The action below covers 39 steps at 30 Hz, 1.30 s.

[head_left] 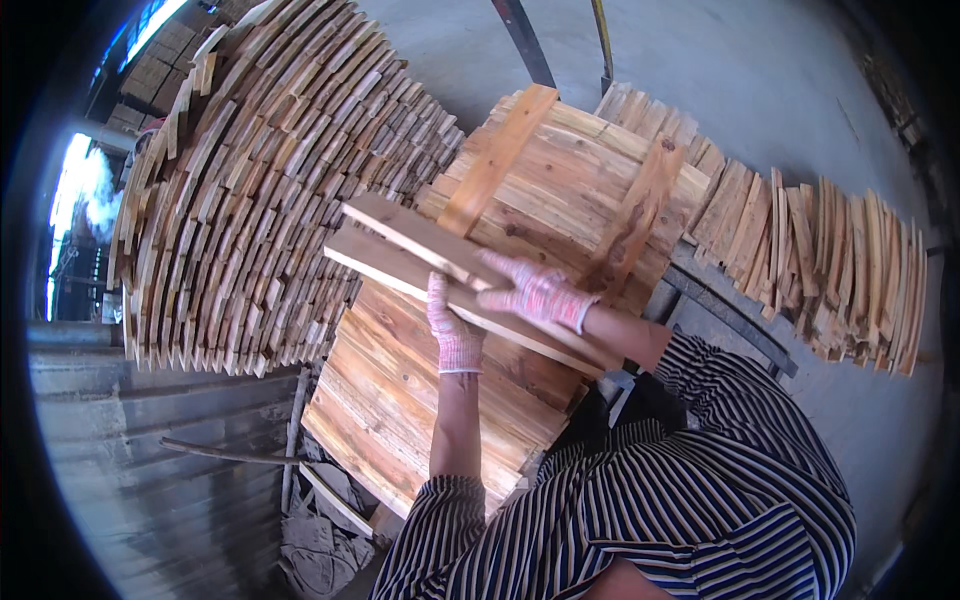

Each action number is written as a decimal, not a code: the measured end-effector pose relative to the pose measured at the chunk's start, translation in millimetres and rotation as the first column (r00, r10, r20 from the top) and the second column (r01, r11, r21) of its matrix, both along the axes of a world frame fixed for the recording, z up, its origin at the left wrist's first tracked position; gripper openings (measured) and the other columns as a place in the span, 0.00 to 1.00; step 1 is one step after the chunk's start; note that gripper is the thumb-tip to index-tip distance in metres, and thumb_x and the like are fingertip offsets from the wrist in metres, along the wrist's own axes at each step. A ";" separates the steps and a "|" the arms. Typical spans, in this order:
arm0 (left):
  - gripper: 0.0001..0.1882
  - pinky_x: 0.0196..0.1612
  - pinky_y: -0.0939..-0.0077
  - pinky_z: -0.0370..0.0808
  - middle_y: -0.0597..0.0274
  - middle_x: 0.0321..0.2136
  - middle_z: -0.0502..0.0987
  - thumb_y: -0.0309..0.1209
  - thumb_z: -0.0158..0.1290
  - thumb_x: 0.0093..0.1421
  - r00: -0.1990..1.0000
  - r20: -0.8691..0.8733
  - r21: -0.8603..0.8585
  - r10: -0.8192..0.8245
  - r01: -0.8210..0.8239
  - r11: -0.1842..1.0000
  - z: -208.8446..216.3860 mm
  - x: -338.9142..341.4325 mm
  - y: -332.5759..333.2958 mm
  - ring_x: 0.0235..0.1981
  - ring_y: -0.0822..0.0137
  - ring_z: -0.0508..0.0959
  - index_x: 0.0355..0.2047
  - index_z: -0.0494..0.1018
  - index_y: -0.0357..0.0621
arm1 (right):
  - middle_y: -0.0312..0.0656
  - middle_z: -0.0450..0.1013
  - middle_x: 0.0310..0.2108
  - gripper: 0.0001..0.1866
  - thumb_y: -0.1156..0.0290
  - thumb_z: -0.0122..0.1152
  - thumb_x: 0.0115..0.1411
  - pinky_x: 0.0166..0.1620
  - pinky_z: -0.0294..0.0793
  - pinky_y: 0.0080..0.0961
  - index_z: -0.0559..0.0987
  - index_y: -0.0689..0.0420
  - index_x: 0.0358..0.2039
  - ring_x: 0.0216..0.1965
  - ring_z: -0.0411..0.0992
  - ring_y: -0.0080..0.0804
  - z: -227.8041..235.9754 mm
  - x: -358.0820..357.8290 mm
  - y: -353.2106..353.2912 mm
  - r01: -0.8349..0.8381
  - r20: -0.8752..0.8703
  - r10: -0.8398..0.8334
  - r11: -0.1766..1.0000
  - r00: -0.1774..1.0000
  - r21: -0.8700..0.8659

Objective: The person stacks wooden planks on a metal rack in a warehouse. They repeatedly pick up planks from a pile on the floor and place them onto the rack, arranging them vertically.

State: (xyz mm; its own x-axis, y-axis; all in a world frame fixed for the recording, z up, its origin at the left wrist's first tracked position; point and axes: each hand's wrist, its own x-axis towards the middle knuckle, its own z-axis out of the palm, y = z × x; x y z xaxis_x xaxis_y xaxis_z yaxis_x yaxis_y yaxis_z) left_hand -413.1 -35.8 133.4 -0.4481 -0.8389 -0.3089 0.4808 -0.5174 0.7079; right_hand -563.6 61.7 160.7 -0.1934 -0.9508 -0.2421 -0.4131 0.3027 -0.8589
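Observation:
Two wooden boards (385,250) lie side by side at a slant above a stack of planks (400,370) in front of me. My left hand (453,330), in a pink and white knit glove, is closed around the nearer board from its near edge. My right hand (540,292), gloved alike, grips the farther board across its top, its fingers pointing left. Farther off, two crosspieces, a lighter batten (500,155) and a darker knotty batten (640,205), rest across the planks. Whether the boards touch the stack is hidden beneath them.
A tall pile of stacked boards (270,190) rises at the left. Loose wooden slats (840,260) stand in a row at the right. A dark metal bar (730,320) runs beside the stack, and corrugated metal sheeting (190,430) lies at the lower left.

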 end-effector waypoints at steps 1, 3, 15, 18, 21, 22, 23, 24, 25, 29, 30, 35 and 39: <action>0.35 0.56 0.51 0.76 0.49 0.53 0.74 0.53 0.58 0.63 0.999 0.052 0.074 -0.017 0.013 0.997 -8.7 13.7 -12.5 0.53 0.53 0.76 0.60 0.68 0.40 | 0.53 0.63 0.67 0.50 0.38 0.66 0.57 0.64 0.69 0.42 0.57 0.41 0.74 0.66 0.65 0.54 1.2 -5.8 -1.7 0.013 0.010 -0.014 0.999 1.000 0.040; 0.38 0.56 0.51 0.76 0.47 0.50 0.76 0.56 0.57 0.61 0.982 -0.153 0.143 -0.115 0.137 0.980 -31.9 32.0 -21.0 0.52 0.49 0.76 0.58 0.68 0.36 | 0.52 0.69 0.58 0.45 0.41 0.65 0.58 0.58 0.72 0.44 0.62 0.42 0.72 0.58 0.70 0.54 -13.9 -27.0 -6.8 0.074 -0.480 -0.002 0.989 0.877 0.131; 0.44 0.60 0.51 0.75 0.49 0.51 0.76 0.68 0.52 0.61 0.994 0.045 -0.074 -0.099 0.102 0.992 -20.4 -22.3 -30.4 0.54 0.51 0.77 0.61 0.67 0.40 | 0.53 0.69 0.57 0.52 0.23 0.50 0.58 0.54 0.75 0.46 0.55 0.37 0.75 0.55 0.72 0.52 6.2 8.5 -6.4 -0.189 -0.297 0.176 0.982 0.939 -0.015; 0.57 0.71 0.53 0.59 0.38 0.68 0.59 0.70 0.52 0.59 0.762 0.645 -0.485 -0.057 0.466 0.740 -40.4 -28.6 -43.3 0.69 0.46 0.61 0.71 0.53 0.36 | 0.48 0.73 0.46 0.42 0.34 0.59 0.61 0.45 0.76 0.40 0.63 0.36 0.72 0.47 0.74 0.45 -38.1 -34.9 -30.4 0.046 -0.325 -0.156 0.946 0.933 -0.321; 0.68 0.76 0.50 0.41 0.25 0.72 0.44 0.73 0.54 0.53 0.047 0.809 -0.154 0.586 0.979 0.133 -60.8 1.0 -44.7 0.74 0.32 0.42 0.73 0.41 0.27 | 0.52 0.72 0.42 0.39 0.40 0.64 0.57 0.45 0.72 0.51 0.69 0.36 0.68 0.47 0.72 0.52 -35.7 -102.2 -27.1 0.132 -0.450 -0.229 0.963 0.863 -0.237; 0.69 0.76 0.50 0.40 0.26 0.72 0.44 0.74 0.54 0.53 0.099 0.819 -0.193 0.566 0.975 0.108 -65.6 -6.0 -43.8 0.75 0.33 0.41 0.73 0.41 0.28 | 0.52 0.72 0.42 0.37 0.39 0.64 0.57 0.45 0.73 0.50 0.71 0.37 0.65 0.47 0.72 0.53 -55.4 -106.1 -12.6 0.121 -0.483 -0.221 0.966 0.847 -0.229; 0.70 0.76 0.50 0.38 0.27 0.72 0.44 0.74 0.54 0.52 0.151 0.826 -0.233 0.543 0.969 0.084 -69.9 -11.2 -41.2 0.75 0.35 0.41 0.73 0.41 0.28 | 0.52 0.73 0.43 0.36 0.38 0.63 0.57 0.45 0.73 0.49 0.74 0.38 0.63 0.47 0.73 0.53 -74.5 -107.3 4.0 0.111 -0.516 -0.212 0.969 0.830 -0.219; 0.69 0.76 0.51 0.38 0.30 0.73 0.43 0.74 0.54 0.52 0.112 0.856 -0.191 0.506 0.976 0.108 -65.0 -9.7 -39.4 0.76 0.38 0.40 0.73 0.40 0.29 | 0.52 0.73 0.41 0.32 0.39 0.62 0.59 0.48 0.74 0.47 0.75 0.39 0.61 0.46 0.74 0.52 -71.6 -86.0 16.6 0.063 -0.589 -0.167 0.979 0.791 -0.192; 0.69 0.76 0.52 0.38 0.32 0.74 0.42 0.73 0.54 0.53 0.097 0.877 -0.170 0.471 0.979 0.115 -58.1 -15.1 -37.0 0.76 0.41 0.39 0.74 0.39 0.30 | 0.51 0.73 0.41 0.30 0.39 0.60 0.59 0.46 0.75 0.48 0.77 0.39 0.57 0.45 0.75 0.49 -66.0 -73.9 22.6 0.105 -0.630 -0.203 0.976 0.750 -0.190; 0.71 0.76 0.50 0.38 0.33 0.74 0.44 0.76 0.52 0.51 0.147 0.868 -0.213 0.474 0.973 0.087 -65.6 -11.6 -37.4 0.76 0.40 0.39 0.74 0.39 0.30 | 0.47 0.73 0.39 0.28 0.39 0.60 0.58 0.39 0.74 0.48 0.77 0.44 0.51 0.43 0.75 0.47 -72.5 -76.5 21.1 0.142 -0.604 -0.258 0.962 0.754 -0.235; 0.70 0.76 0.50 0.38 0.34 0.74 0.44 0.76 0.52 0.51 0.115 0.870 -0.198 0.480 0.972 0.126 -67.8 -0.7 -39.5 0.76 0.40 0.39 0.74 0.39 0.31 | 0.49 0.72 0.46 0.29 0.41 0.61 0.58 0.43 0.73 0.49 0.76 0.45 0.53 0.48 0.73 0.49 -65.3 -72.0 17.2 0.134 -0.562 -0.243 0.964 0.791 -0.227; 0.50 0.72 0.59 0.55 0.38 0.70 0.58 0.59 0.54 0.66 0.346 0.928 -0.370 0.134 0.834 0.410 -74.9 -13.2 -64.8 0.73 0.50 0.55 0.73 0.50 0.35 | 0.57 0.62 0.65 0.35 0.46 0.64 0.61 0.64 0.65 0.53 0.72 0.48 0.64 0.64 0.62 0.59 -73.1 -77.2 56.3 0.266 -0.236 -0.481 0.758 0.844 -0.596; 0.29 0.69 0.65 0.65 0.46 0.66 0.67 0.39 0.45 0.75 0.691 0.683 -0.698 0.239 0.518 0.495 13.7 -123.3 95.9 0.66 0.59 0.67 0.70 0.60 0.37 | 0.53 0.66 0.63 0.32 0.50 0.64 0.63 0.65 0.66 0.46 0.73 0.53 0.62 0.65 0.63 0.57 -83.8 -125.6 167.3 0.500 -0.187 -0.685 0.666 0.705 -0.554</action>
